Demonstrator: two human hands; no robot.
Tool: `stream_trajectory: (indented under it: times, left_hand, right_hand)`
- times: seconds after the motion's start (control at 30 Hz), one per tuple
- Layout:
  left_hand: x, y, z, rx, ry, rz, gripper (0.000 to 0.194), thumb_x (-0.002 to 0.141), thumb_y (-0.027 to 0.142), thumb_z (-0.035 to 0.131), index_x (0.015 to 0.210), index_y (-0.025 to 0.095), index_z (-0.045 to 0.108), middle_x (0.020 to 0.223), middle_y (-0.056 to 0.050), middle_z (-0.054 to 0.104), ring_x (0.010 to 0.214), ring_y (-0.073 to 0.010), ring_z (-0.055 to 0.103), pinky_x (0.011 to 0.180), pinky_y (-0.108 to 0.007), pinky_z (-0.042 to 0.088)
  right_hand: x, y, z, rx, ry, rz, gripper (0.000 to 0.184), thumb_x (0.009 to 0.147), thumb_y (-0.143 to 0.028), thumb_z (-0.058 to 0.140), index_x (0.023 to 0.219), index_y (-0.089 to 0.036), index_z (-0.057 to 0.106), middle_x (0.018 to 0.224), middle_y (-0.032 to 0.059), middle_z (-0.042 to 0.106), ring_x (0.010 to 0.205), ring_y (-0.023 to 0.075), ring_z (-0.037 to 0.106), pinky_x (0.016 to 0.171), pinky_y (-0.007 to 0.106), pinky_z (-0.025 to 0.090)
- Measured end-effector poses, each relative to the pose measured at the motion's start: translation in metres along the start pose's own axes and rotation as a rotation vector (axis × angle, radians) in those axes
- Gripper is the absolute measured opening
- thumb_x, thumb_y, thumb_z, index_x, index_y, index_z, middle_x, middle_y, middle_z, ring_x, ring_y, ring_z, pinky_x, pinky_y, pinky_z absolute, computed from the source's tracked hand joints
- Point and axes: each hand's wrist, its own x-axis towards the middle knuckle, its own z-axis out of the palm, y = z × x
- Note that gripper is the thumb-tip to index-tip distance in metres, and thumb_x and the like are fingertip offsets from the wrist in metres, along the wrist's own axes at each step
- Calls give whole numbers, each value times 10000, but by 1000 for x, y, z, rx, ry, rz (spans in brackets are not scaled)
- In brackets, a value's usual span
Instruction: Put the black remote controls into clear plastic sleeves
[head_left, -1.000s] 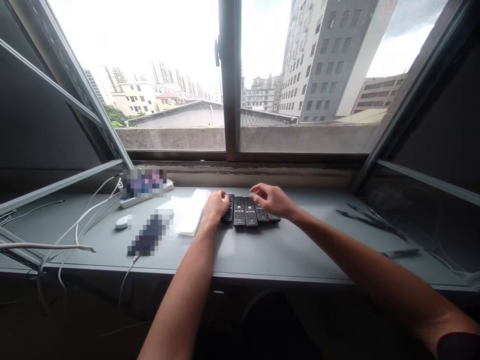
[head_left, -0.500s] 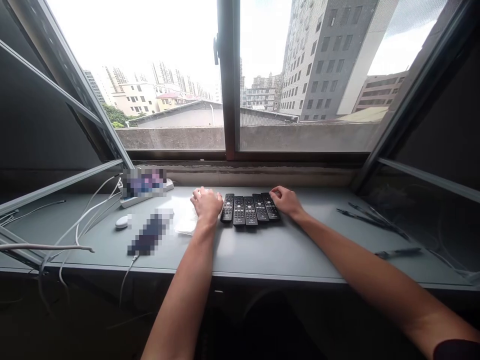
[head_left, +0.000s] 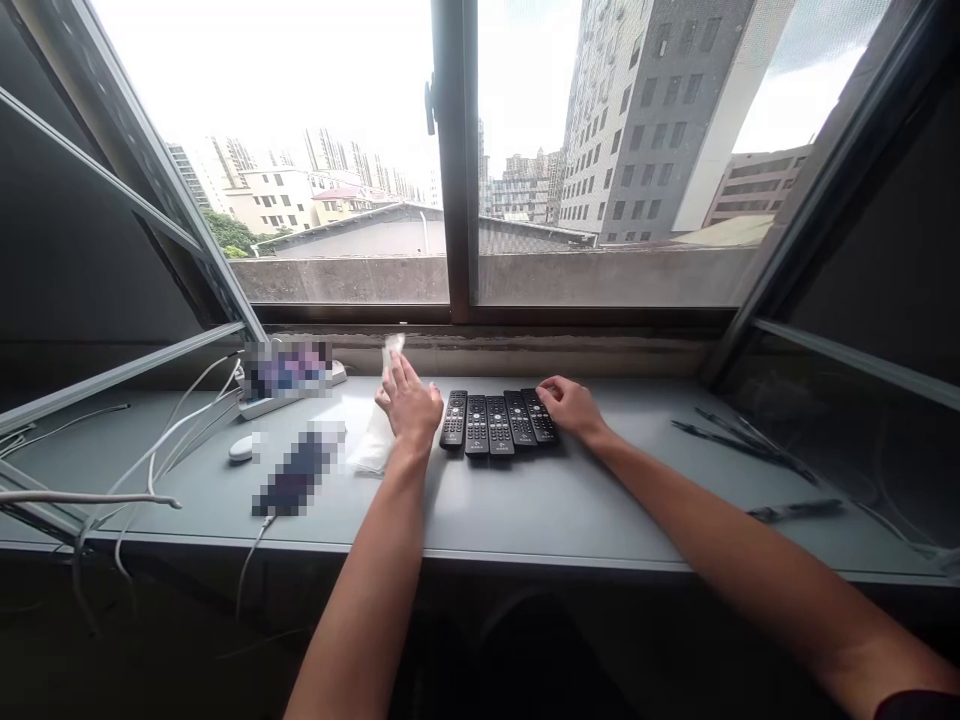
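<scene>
My left hand (head_left: 409,402) is closed on a thin white plastic bag (head_left: 371,448). One end of the bag sticks up above my fingertips while the rest lies on the table beside my wrist. Several black remote controls (head_left: 476,425) lie side by side in a row, buttons up, right of my left hand. At the row's right end, my right hand (head_left: 570,403) has its thumb and fingers bent together at the top of the last remote control (head_left: 541,420). That remote lies flat and slightly slanted.
A blurred-out dark device (head_left: 296,475) with a white cable lies left on the grey table (head_left: 525,520). Behind it are a white round object (head_left: 242,449) and a power strip (head_left: 262,403) with cables. Dark thin items (head_left: 742,440) lie at the right. A window stands at the back.
My left hand has gripped the plastic bag and raised one end of it above the fingers. My right hand stays at the last remote control.
</scene>
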Motion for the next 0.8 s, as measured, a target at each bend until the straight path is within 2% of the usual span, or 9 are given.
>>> stream_trajectory:
  times: [0.07, 0.13, 0.3, 0.4, 0.5, 0.6, 0.67, 0.73, 0.8]
  left_hand:
    - [-1, 9, -8, -129, 118, 86, 820, 1067, 255, 484, 1783, 157, 94, 1840, -178, 169, 1679, -396, 195, 1325, -620, 283]
    - [-3, 18, -13, -239, 192, 121, 843, 1081, 185, 435, 1792, 222, -17, 1857, -123, 126, 1703, -353, 146, 1356, -569, 259]
    - [-5, 31, -10, -331, 260, 144, 837, 1094, 129, 392, 1789, 216, -66, 1860, -110, 114, 1715, -302, 115, 1365, -497, 293]
    - [-4, 31, -11, -287, 242, 91, 881, 1065, 117, 432, 1796, 255, -40, 1850, -87, 172, 1710, -297, 146, 1352, -492, 343]
    - [-2, 24, -22, -248, 255, 76, 902, 1024, 69, 433, 1802, 255, 15, 1828, -75, 258, 1705, -293, 168, 1355, -497, 345]
    - [2, 12, -34, -200, 237, 165, 872, 985, 7, 369, 1789, 301, 206, 1800, -23, 338, 1695, -261, 217, 1381, -521, 280]
    - [4, 4, -34, -144, 177, 224, 848, 963, -13, 345, 1753, 294, 337, 1778, -15, 385, 1685, -242, 253, 1404, -550, 181]
    - [5, -3, -27, -71, 84, 207, 807, 946, 1, 378, 1720, 225, 408, 1760, -68, 418, 1682, -256, 267, 1404, -589, 77]
    - [5, -9, -13, 6, -31, 85, 771, 921, 43, 466, 1685, 144, 450, 1753, -173, 404, 1688, -331, 238, 1372, -670, 27]
  right_hand:
    - [-2, -4, 0, 12, 21, -29, 272, 978, -432, 612, 981, -206, 763, 724, 35, 701, 690, 224, 631, 695, 342, 454]
    - [-6, -11, -1, 34, 36, -75, 273, 988, -435, 605, 1001, -209, 759, 727, 30, 691, 686, 224, 623, 703, 345, 462]
    - [-18, -32, 3, 67, 55, -231, 295, 1031, -437, 578, 1070, -208, 759, 740, 26, 676, 672, 221, 608, 719, 357, 484]
    - [-23, -42, 5, 95, 45, -283, 304, 1045, -446, 575, 1092, -209, 760, 758, 32, 687, 690, 225, 621, 732, 358, 504]
    - [-26, -48, 6, 117, 33, -301, 301, 1047, -447, 578, 1085, -211, 761, 763, 31, 690, 685, 222, 620, 724, 355, 507]
    - [-25, -47, 4, 125, 29, -293, 301, 1042, -453, 581, 1075, -213, 759, 749, 27, 682, 666, 220, 611, 715, 357, 501]
    - [-25, -46, 3, 131, 27, -275, 307, 1038, -462, 579, 1071, -213, 756, 744, 28, 682, 665, 223, 615, 715, 361, 504]
    - [-24, -44, 1, 136, 22, -252, 314, 1033, -470, 576, 1068, -213, 753, 745, 32, 688, 669, 227, 622, 715, 363, 511]
    - [-23, -43, 0, 132, 17, -235, 315, 1025, -470, 576, 1062, -212, 753, 744, 34, 692, 668, 229, 623, 711, 364, 515]
